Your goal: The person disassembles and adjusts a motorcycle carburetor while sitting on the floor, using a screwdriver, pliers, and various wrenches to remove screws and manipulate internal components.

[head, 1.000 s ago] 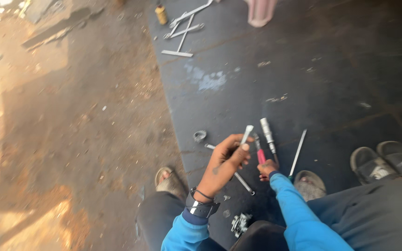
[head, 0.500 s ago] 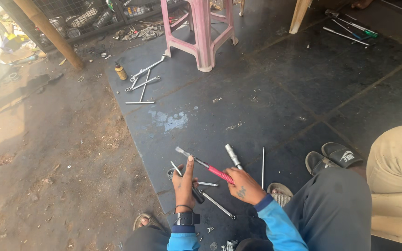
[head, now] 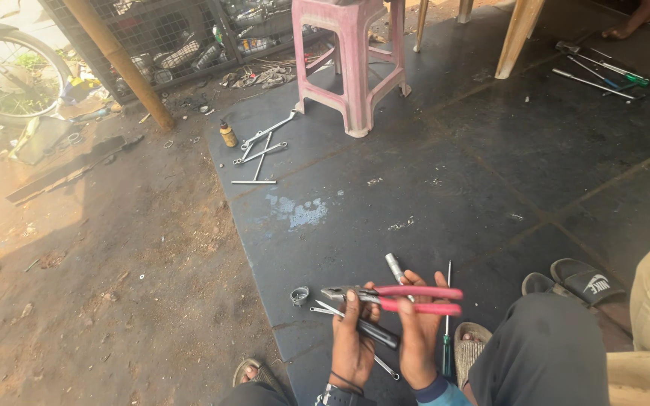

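My left hand (head: 351, 342) pinches the dull steel nose of the pliers (head: 393, 298), fingers curled together; my right hand (head: 419, 334) wraps closed around the glossy pink handles. The pliers lie level above the near edge of the dark stone floor (head: 490, 188). Under them lie a slim metal rod (head: 395, 267), a small round ring (head: 299, 295) and a thin screwdriver (head: 447, 316)

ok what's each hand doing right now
Left hand: closed on the pliers, near the metal nose.
Right hand: closed on the pliers' pink handles.
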